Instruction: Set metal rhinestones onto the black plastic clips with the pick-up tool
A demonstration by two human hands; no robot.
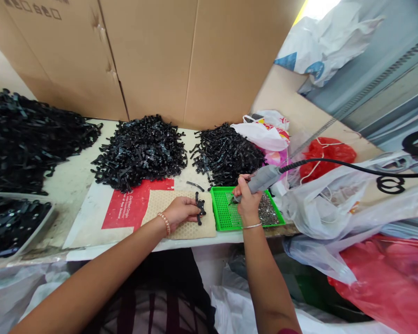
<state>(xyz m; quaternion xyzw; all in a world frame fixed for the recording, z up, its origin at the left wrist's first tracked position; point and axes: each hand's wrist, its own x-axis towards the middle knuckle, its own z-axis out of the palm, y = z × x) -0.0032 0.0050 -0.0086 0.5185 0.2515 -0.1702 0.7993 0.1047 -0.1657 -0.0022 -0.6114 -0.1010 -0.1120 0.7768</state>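
My left hand (184, 212) pinches a small black plastic part (199, 208) with several arms, just over a beige honeycomb-patterned mat (181, 229). My right hand (248, 199) is wrapped round a grey electric screwdriver (264, 178), its cable leading off to the right. The screwdriver's tip points down into a green perforated tray (221, 215). Small metal screws (267, 211) lie heaped in the tray's right part. A single thin black strip (195, 186) rests on the table behind the mat.
Behind the mat are heaps of black parts, one in the middle (142, 148) and one nearer the tray (226, 153). Another big pile (28, 139) lies left, above a white bin (50, 215). Cardboard (153, 60) stands at the back. Plastic bags (316, 199) crowd the right.
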